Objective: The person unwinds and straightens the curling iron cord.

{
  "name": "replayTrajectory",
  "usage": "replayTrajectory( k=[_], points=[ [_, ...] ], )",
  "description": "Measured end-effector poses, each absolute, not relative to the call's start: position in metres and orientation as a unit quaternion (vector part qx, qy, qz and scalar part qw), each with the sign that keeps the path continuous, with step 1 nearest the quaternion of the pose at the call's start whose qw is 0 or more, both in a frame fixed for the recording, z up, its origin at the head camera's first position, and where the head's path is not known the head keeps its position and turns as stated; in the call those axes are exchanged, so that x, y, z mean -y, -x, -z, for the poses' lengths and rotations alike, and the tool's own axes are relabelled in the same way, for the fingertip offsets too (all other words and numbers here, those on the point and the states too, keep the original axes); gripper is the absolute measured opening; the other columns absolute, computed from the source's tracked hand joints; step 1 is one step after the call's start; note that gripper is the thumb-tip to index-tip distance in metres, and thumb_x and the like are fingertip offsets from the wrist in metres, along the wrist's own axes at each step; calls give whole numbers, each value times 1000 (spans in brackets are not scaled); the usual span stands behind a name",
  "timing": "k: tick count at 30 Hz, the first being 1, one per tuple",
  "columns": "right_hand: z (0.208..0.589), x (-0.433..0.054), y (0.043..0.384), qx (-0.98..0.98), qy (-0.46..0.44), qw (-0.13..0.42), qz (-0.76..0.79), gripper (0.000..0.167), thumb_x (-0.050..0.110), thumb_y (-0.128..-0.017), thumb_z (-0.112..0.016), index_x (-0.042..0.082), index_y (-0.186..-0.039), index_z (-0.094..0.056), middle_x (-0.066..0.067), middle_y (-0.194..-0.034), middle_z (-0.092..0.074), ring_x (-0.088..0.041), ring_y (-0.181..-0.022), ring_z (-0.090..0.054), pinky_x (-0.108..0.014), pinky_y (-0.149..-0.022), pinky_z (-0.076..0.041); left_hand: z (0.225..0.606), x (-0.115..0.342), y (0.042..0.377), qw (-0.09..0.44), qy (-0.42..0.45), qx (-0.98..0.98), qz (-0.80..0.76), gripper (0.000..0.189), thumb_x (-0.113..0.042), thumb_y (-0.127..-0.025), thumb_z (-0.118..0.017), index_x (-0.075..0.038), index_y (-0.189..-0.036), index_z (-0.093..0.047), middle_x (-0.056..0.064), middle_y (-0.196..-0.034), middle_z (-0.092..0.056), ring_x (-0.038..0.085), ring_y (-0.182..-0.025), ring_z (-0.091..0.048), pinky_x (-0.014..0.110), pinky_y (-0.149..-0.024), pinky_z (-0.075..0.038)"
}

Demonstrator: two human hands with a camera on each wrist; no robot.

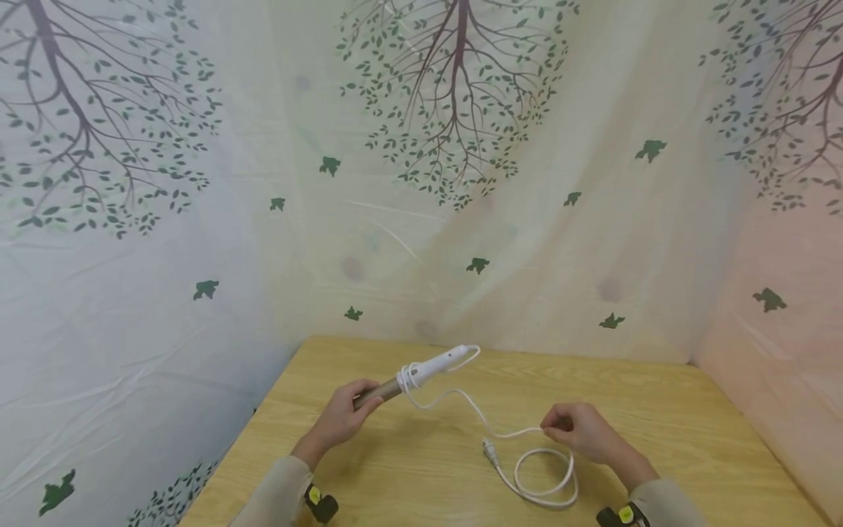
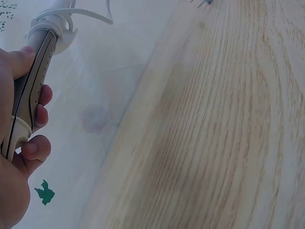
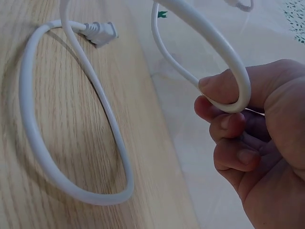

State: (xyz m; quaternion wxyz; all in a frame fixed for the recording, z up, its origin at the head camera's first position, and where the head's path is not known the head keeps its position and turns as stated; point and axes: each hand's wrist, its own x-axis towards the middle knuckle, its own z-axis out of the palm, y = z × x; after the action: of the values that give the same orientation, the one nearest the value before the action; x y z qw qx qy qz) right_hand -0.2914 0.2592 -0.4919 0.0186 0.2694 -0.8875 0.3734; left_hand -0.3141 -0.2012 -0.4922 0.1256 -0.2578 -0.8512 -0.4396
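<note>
The left hand (image 1: 339, 419) is gripping the iron (image 1: 436, 364), which is slanting forward and rightward, while the right hand (image 1: 587, 432) is pinching its cord (image 3: 27, 105).

Tool (image 1: 431, 366): straight, grey-brown at 1 end, white at the other. Gripped at the grey-brown end by the left hand (image 1: 342, 417), above the table (image 1: 408, 483); from here, the white end points away from the person. Cord (image 3: 26, 95): white, wound in several turns about the tool's middle, pinched by the right hand (image 1: 582, 430) farther along, curled in 1 loop. Plug (image 3: 101, 33): white, at the cord's free end, beside the loop.
</note>
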Motion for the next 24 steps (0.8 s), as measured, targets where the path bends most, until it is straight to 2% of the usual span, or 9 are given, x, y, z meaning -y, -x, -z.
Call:
replayTrajectory(
  k=[7,11,14,19,24],
  points=[
    [486,-257,281,878,-285,-20,-385,4,11,-88,-70,6,-88,-70,5,-84,-68,1,-74,-60,-23,-65,-52,491,204,319,150,257,855,424,20,-21,-94,-65,-5,-108,-65,2,-89,-64,6,-71,-54,24,-61,-47],
    [479,-258,275,846,-340,-27,-409,2,7,-90,-68,8,-89,-70,3,-84,-69,-1,-75,-63,-24,-65,-53,491,205,321,146,256,856,425,24,-23,-95,-64,-3,-109,-65,2,-87,-63,6,-68,-53,24,-59,-47],
    [471,-258,272,810,-384,-38,-441,3,5,-91,-66,6,-92,-69,2,-87,-70,-7,-78,-66,-25,-68,-55,491,205,323,138,248,859,425,27,-26,-96,-63,-3,-109,-65,2,-87,-63,6,-68,-52,24,-59,-46],
    [450,-256,268,758,-436,-59,-482,10,-1,-93,-61,5,-97,-67,-1,-92,-70,-8,-82,-67,-28,-70,-56,494,206,323,131,229,868,421,27,-27,-96,-63,-5,-110,-65,1,-88,-63,7,-69,-52,24,-60,-45],
    [428,-250,260,720,-473,-57,-505,18,-10,-91,-58,4,-98,-66,-6,-92,-69,-6,-80,-64,-29,-66,-55,497,206,321,127,217,874,417,25,-26,-95,-64,-6,-109,-65,1,-88,-63,8,-71,-53,24,-61,-46]
  ],
)
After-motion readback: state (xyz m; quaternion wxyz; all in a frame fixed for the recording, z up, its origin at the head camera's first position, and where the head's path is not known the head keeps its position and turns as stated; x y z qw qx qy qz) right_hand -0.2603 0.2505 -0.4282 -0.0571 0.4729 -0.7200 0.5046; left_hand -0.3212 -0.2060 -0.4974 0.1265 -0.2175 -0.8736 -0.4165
